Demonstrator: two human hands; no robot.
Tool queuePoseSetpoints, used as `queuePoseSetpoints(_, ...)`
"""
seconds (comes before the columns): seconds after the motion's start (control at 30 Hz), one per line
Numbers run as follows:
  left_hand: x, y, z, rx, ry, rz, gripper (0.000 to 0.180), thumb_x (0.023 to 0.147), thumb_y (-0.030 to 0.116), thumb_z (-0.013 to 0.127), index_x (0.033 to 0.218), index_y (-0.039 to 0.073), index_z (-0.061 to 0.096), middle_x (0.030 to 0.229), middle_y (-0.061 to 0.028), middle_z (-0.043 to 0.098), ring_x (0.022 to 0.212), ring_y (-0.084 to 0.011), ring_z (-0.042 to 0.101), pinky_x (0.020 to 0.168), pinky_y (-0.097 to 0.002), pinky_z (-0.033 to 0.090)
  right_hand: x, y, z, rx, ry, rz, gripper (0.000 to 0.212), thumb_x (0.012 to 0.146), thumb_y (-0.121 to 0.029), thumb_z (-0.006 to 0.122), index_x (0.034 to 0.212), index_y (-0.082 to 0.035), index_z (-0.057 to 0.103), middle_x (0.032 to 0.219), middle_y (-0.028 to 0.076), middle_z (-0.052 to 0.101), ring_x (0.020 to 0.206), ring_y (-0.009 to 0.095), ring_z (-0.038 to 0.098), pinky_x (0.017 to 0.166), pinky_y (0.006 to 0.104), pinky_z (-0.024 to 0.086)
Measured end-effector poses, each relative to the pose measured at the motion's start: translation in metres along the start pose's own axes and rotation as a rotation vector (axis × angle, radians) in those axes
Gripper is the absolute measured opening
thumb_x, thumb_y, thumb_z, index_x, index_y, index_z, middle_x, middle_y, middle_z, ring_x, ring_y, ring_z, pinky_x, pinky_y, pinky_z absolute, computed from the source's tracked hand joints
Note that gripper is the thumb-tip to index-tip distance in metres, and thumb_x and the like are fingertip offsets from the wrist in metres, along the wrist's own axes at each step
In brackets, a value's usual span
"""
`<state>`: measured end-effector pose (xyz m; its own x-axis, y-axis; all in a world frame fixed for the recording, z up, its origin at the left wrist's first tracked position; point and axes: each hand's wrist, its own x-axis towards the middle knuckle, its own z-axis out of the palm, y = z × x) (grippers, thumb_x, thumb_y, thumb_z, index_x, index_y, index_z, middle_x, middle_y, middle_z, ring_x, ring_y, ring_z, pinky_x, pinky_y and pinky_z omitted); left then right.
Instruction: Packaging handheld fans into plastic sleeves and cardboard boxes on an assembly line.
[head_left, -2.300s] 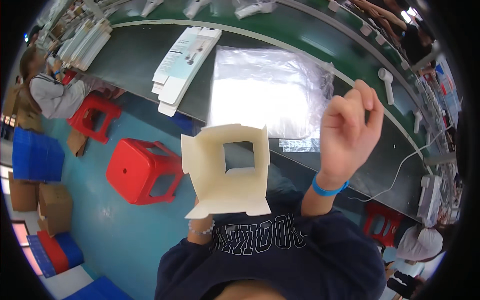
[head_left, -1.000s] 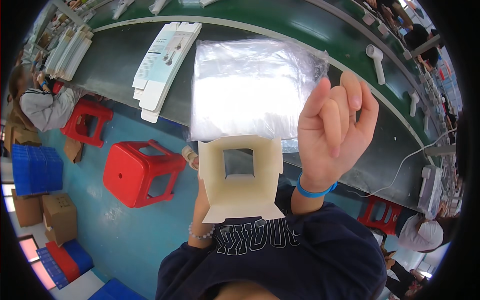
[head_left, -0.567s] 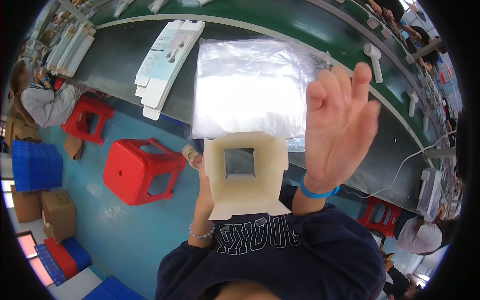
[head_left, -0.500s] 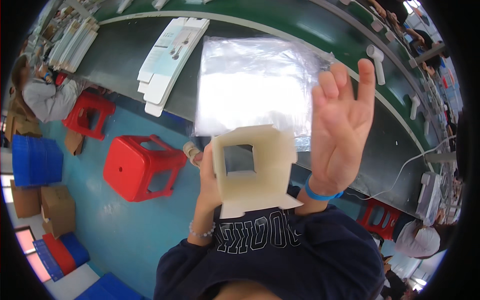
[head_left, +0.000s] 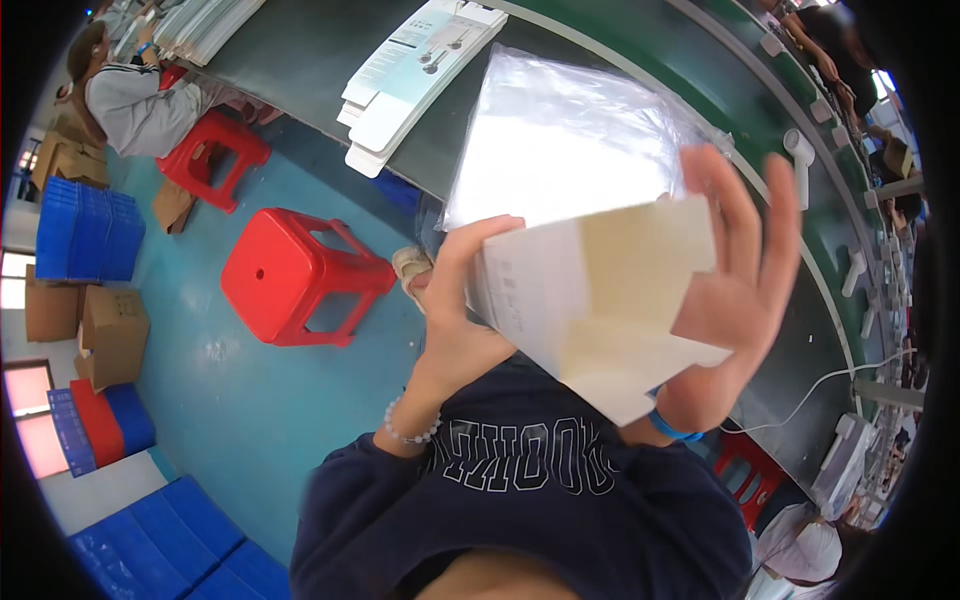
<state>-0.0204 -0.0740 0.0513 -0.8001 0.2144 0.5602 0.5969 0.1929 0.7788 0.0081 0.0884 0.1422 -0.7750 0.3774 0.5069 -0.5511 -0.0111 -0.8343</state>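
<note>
Bench (head_left: pixel 300 70): dark-topped, running from upper left to lower right of the frame. Clear plastic sheeting (head_left: pixel 570 140) lies on it at upper centre. White open-ended carton (head_left: pixel 540 290): right of centre, tilted, between both hands, its flapped end toward the right hand. Right hand (head_left: pixel 735 300): blurred, fingers spread wide, just beside that end; contact cannot be determined. Left hand (head_left: pixel 460 310): at centre, gripping the carton's left end, fingertips over its upper edge.
</note>
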Motion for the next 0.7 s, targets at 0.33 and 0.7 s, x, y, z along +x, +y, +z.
queuePoseSetpoints(0.33,0.002,0.0,0.016,-0.205,-0.014,-0.037,0.086,0.056,0.002,0.085,0.132,-0.001,0.043,0.125,-0.0136,0.053,0.111,-0.0252,0.056,0.094,-0.0327,0.044,0.001,0.004,-0.003,0.135,-0.084,0.359,0.051,0.084,0.001,0.056,0.134,0.0,0.043,0.11,0.007,0.059,0.104,0.013,0.055,0.092,0.0274,0.042)
queuePoseSetpoints(0.7,0.036,0.015,0.012,-0.062,0.058,0.421,0.062,0.053,0.013,0.082,0.111,0.017,0.065,0.113,-0.0152,0.058,0.091,-0.0309,0.065,0.068,-0.0347,0.055,-0.003,0.008,0.002,0.506,-0.28,0.382,0.046,0.094,-0.013,0.046,0.137,0.002,0.043,0.123,0.014,0.057,0.112,0.019,0.056,0.097,0.0304,0.042)
